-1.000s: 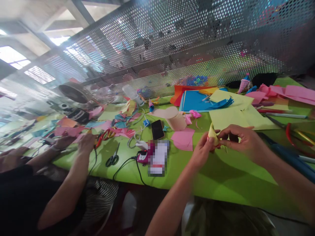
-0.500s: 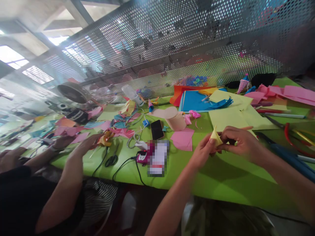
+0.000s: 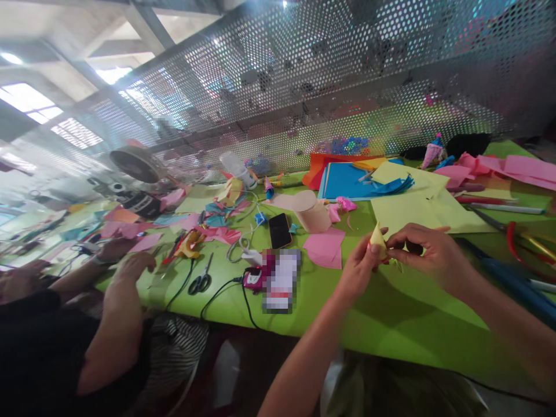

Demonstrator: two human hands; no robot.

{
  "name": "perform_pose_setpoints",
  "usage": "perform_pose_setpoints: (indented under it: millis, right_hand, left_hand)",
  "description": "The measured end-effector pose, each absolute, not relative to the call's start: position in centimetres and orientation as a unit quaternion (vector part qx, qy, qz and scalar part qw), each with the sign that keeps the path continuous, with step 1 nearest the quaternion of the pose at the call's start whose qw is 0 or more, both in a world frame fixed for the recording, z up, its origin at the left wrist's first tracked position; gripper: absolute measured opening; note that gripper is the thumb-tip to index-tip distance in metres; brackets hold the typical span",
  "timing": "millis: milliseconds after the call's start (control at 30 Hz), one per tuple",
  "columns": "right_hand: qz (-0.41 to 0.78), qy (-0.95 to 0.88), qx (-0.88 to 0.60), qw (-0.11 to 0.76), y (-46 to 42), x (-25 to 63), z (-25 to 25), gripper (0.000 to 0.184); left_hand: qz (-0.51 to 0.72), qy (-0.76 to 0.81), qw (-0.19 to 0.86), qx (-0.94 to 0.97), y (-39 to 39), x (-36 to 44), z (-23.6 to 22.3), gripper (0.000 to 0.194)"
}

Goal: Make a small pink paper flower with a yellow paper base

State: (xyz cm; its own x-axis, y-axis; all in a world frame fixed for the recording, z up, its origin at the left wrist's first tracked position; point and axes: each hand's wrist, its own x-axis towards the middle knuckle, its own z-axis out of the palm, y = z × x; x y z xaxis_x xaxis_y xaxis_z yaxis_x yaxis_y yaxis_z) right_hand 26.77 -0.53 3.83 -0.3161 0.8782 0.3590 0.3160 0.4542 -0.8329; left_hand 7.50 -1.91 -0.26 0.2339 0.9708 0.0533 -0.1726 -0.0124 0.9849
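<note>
My left hand [image 3: 361, 262] is closed round a small pale-yellow paper cone [image 3: 377, 236], its tip pointing up. At the cone's lower right edge, my right hand [image 3: 421, 250] pinches the paper between thumb and forefinger. A thin yellowish-green strip [image 3: 398, 266] hangs just under the right fingertips; what it belongs to is unclear. Both hands are above the green tabletop [image 3: 377, 324], in front of large yellow paper sheets [image 3: 403, 211]. Pink paper [image 3: 325, 248] lies left of my left hand.
A co-worker's hand [image 3: 135, 265] is at the left, near an orange-yellow tool [image 3: 190, 244] and black scissors [image 3: 200, 281]. A phone [image 3: 280, 230], cables and a magenta device [image 3: 254, 279] lie mid-table. Red-handled scissors [image 3: 512, 240] are at the right. A perforated metal screen [image 3: 278, 98] stands behind.
My right fingers have shifted on the yellow cone, and the thin strip now shows below them. The co-worker's hand has drawn back left from the orange-yellow tool. The view has shifted slightly.
</note>
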Motion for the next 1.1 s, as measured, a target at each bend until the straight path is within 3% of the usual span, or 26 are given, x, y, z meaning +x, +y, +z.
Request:
perform_pose_setpoints:
  millis: [333,567,833,1100]
  right_hand:
    - [0.343,-0.763,-0.385,0.389,-0.29,26.77,4.12,0.032]
    - [0.363,-0.755,-0.373,0.400,-0.23,27.00,4.24,0.040]
    - [0.388,-0.740,-0.379,0.397,-0.32,26.88,4.30,0.034]
    - [0.315,-0.749,-0.388,0.434,-0.99,26.34,4.22,0.018]
  left_hand:
    - [0.445,0.378,0.633,0.508,-1.96,7.39,-0.83,0.085]
    - [0.455,0.363,0.657,0.480,-1.65,7.35,-0.91,0.077]
    - [0.458,0.361,0.658,0.476,-1.66,7.20,-0.60,0.076]
    - [0.488,0.380,0.617,0.486,-1.70,7.46,-0.17,0.072]
